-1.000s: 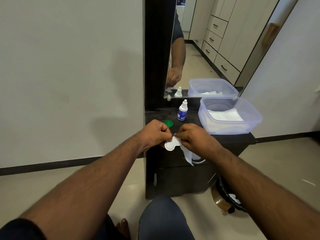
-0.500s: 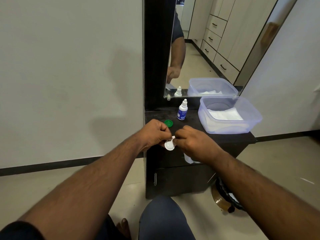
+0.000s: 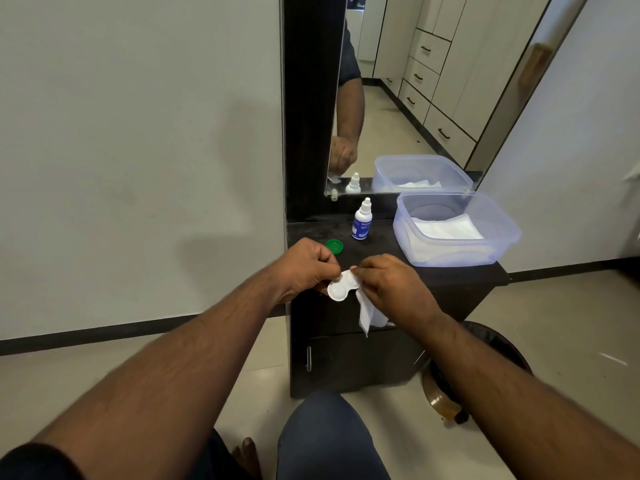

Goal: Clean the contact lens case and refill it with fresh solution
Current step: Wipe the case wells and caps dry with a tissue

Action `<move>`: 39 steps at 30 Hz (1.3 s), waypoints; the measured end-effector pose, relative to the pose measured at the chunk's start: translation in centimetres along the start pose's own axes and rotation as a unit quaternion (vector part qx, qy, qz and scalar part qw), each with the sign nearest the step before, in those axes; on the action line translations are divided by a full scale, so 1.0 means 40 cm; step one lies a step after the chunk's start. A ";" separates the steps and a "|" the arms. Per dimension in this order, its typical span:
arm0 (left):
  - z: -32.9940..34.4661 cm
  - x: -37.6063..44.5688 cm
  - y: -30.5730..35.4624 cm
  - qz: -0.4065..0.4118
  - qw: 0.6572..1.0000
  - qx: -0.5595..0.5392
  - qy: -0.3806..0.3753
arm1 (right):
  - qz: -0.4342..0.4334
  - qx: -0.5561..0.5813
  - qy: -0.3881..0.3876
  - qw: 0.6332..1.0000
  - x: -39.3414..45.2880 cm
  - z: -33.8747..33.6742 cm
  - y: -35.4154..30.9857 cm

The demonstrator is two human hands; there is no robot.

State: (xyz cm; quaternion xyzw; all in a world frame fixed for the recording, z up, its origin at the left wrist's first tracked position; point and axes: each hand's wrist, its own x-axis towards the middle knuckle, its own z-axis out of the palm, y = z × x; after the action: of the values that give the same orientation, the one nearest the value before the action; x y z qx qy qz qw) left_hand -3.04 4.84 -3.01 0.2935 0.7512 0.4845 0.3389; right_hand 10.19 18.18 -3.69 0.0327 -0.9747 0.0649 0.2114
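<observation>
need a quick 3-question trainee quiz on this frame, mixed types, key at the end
1. True or false: the green cap is screwed onto the lens case.
2. Which hand holds the white tissue? A) left hand B) right hand C) neither
3. Fill in: the solution bottle stands on the dark cabinet top, to the ___ of the clear plastic tub.

Key:
1. False: it lies on the cabinet top, apart from the case.
2. B: the right hand pinches it against the case; the left hand grips the case.
3. left
</observation>
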 end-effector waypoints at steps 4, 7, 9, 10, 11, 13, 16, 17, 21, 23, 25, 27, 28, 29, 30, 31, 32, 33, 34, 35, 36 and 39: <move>-0.001 0.000 -0.004 0.002 1.000 0.009 0.003 | -0.031 0.006 -0.015 0.999 -0.011 0.004 -0.029; -0.001 0.000 -0.004 -0.001 1.000 -0.002 0.006 | 0.092 0.056 0.009 0.994 -0.011 0.019 -0.018; 0.000 -0.002 -0.005 -0.001 1.000 0.000 0.011 | 0.164 0.099 0.036 0.981 -0.016 0.030 -0.021; 0.000 -0.003 -0.005 0.000 1.000 0.004 0.014 | 0.174 0.113 0.058 0.977 -0.023 0.036 -0.027; 0.000 -0.004 -0.005 0.002 1.000 0.008 0.014 | 0.176 0.123 0.077 0.974 -0.030 0.042 -0.034; -0.002 -0.005 -0.003 0.001 1.000 0.012 0.008 | 0.178 0.146 0.086 0.969 -0.037 0.041 -0.044; -0.004 -0.006 0.001 0.000 1.000 0.012 -0.013 | 0.188 0.177 0.017 0.966 0.002 0.008 -0.026; -0.004 -0.006 0.001 0.002 1.000 0.011 -0.015 | 0.189 0.184 -0.012 0.964 0.021 -0.004 -0.017; -0.001 -0.007 -0.001 0.012 1.000 0.009 0.007 | 0.210 0.169 -0.057 0.961 0.045 -0.019 -0.021; 0.003 -0.008 -0.002 0.007 1.000 0.012 0.022 | 0.264 0.147 -0.033 0.953 0.021 0.000 -0.046; 0.010 -0.004 -0.002 -0.003 0.999 0.016 0.031 | 0.344 0.166 0.037 0.923 -0.009 0.019 -0.085; 0.010 -0.004 -0.004 -0.004 0.999 0.002 0.038 | 0.380 0.180 0.097 0.902 -0.018 0.032 -0.123; 0.009 -0.003 -0.005 -0.003 0.999 0.002 0.040 | 0.388 0.183 0.109 0.897 -0.018 0.036 -0.137; 0.010 -0.004 -0.005 -0.001 0.999 0.008 0.041 | 0.396 0.191 0.114 0.891 -0.018 0.037 -0.146; 0.010 -0.005 -0.006 0.001 0.999 0.013 0.044 | 0.402 0.204 0.116 0.885 -0.018 0.033 -0.153; 0.011 -0.006 -0.006 0.006 0.999 0.011 0.048 | 0.408 0.222 0.120 0.877 -0.019 0.027 -0.155; 0.013 -0.008 -0.007 0.013 0.998 -0.001 0.055 | 0.415 0.251 0.128 0.865 -0.022 0.020 -0.151; 0.016 -0.009 -0.009 0.019 0.998 -0.020 0.062 | 0.423 0.291 0.140 0.847 -0.028 0.014 -0.143; 0.016 -0.009 -0.012 0.024 0.997 -0.040 0.068 | 0.431 0.338 0.154 0.822 -0.035 0.006 -0.136; 0.016 -0.009 -0.014 0.029 0.995 -0.057 0.070 | 0.441 0.381 0.170 0.795 -0.041 -0.001 -0.126; 0.016 -0.008 -0.019 0.032 0.995 -0.070 0.069 | 0.450 0.412 0.187 0.770 -0.049 -0.008 -0.115; 0.011 -0.006 -0.010 0.057 0.989 -0.103 0.088 | 0.464 0.447 0.205 0.737 -0.064 -0.022 -0.083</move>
State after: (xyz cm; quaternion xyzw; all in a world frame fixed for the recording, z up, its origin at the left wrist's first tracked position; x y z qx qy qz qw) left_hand -2.60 4.73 -3.43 0.2557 0.7061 0.6017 0.2721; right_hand 13.18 15.13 -3.60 -0.3474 -0.6607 0.5881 0.3112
